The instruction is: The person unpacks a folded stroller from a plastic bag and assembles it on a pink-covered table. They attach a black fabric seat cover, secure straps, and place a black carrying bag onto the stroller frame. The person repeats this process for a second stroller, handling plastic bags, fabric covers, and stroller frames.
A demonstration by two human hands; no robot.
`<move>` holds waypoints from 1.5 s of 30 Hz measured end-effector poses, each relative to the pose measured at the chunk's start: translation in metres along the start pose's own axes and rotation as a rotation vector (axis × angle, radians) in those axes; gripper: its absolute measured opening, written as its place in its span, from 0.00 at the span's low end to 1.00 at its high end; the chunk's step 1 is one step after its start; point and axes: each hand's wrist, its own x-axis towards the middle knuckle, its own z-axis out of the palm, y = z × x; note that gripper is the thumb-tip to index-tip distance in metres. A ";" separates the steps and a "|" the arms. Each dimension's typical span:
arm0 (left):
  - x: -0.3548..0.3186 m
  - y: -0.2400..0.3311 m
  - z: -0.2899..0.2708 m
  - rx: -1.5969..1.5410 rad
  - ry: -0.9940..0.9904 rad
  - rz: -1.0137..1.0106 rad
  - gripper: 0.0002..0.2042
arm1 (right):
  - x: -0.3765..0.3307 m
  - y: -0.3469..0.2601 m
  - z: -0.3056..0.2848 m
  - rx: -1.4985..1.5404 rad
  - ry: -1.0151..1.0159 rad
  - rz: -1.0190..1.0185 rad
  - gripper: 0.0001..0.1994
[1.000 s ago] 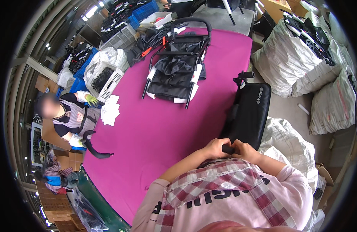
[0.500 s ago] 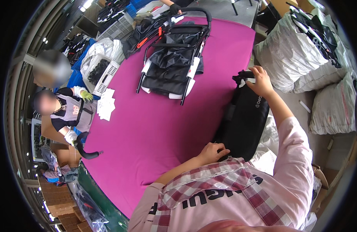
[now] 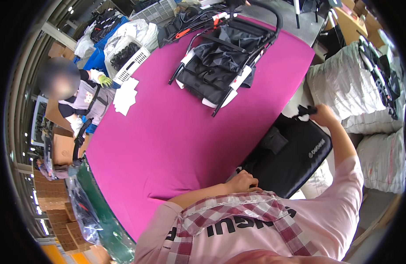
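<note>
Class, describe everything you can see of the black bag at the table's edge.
The black bag is large, flat and rectangular, apparently of matte fabric, with a small pale mark near one corner. It hangs slanted off the right edge of the magenta table. The right hand grips a black strap or handle at its far end; the left hand holds its near edge. Whether it is open cannot be told.

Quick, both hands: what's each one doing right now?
Left hand: closed, gripping the near edge of the black bag.
Right hand: closed on the bag's black strap at its far end.

Single head-worn fisheye view looks steeply down over the magenta table (image 3: 167, 132).
</note>
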 end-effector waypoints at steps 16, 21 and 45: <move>-0.125 0.068 -0.004 -0.208 0.351 0.516 0.15 | -0.344 -0.318 -0.163 -0.442 0.541 -0.238 0.19; -0.170 0.092 -0.005 -0.209 0.509 0.576 0.16 | -0.390 -0.421 -0.167 -0.749 0.584 -0.384 0.18; -0.304 0.152 -0.034 0.738 0.860 -0.147 0.15 | -0.244 -0.316 -0.031 0.424 0.368 -0.692 0.15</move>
